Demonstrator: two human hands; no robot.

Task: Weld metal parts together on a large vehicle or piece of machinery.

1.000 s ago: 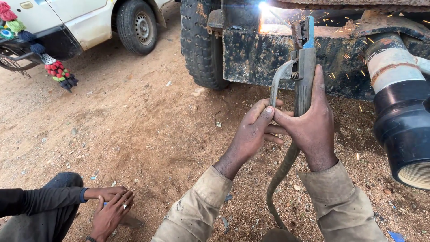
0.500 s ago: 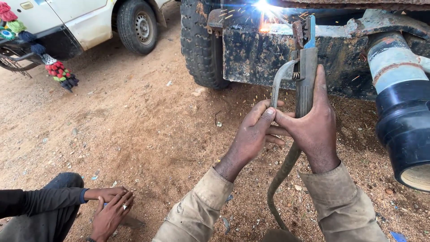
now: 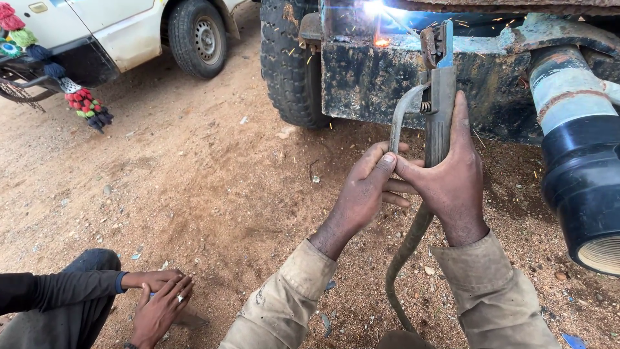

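The person holds a welding electrode holder (image 3: 439, 110) upright in front of the rusty rear frame (image 3: 381, 84) of a heavy vehicle. The right hand (image 3: 452, 178) is closed around the grey handle of the holder, the thumb stretched up along its side. The left hand (image 3: 365, 194) is half closed beside it, its fingers resting against the right hand and the thin curved lever (image 3: 400, 113) of the holder, as a support. From the bottom of the handle a thick cable (image 3: 407, 249) hangs down between the two sleeves.

Compared with half a second ago, the bright arc (image 3: 373, 8) burns at nearly the same place on the top edge of the frame, and the hands have only risen a little with the holder. More small sparks (image 3: 297, 48) now fly to the left, over the big tyre (image 3: 290, 61). I judge that the weld is going on along one seam, with a steady grip, not finished yet.

At the right a large black pipe (image 3: 584, 181) sticks out towards us. At the lower left another person sits on the sandy ground (image 3: 194, 181), both hands (image 3: 158, 297) joined low, well apart from the work. A white car (image 3: 129, 32) stands behind
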